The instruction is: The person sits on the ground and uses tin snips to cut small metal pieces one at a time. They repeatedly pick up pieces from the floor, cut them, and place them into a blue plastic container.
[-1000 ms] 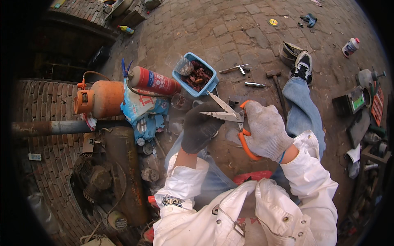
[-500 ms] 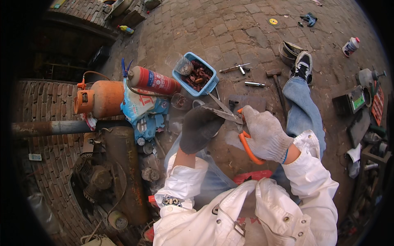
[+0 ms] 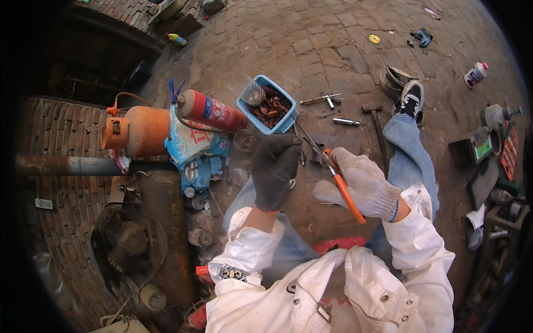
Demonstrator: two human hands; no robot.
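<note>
Orange-handled metal shears [image 3: 347, 194] are in my right hand [image 3: 363, 186], which wears a white knit glove and is closed round the handles. Their long blades point up and left, with tips near the blue tub. My left hand [image 3: 273, 169], in a black glove, is balled up just left of the blades. A small, thin metallic bit [image 3: 302, 157] shows at its right side; what the fingers hold is mostly hidden. Beyond the hands stands the blue tub [image 3: 255, 121], with reddish-brown scraps and a clear plastic cup [image 3: 254, 92] in it.
A red fire extinguisher [image 3: 222, 115] and an orange gas cylinder [image 3: 145, 130] lie left of the tub. On the brick ground sit a torch-like metal tool [image 3: 325, 99], a metal cylinder [image 3: 346, 121] and a hammer [image 3: 378, 130]. Far right stands a black box with a green screen [image 3: 484, 145].
The shears have turned and their blades, spread apart before, now look nearly together. My left hand has drawn back from between the blades and rolled into a fist. The view has shifted slightly.
</note>
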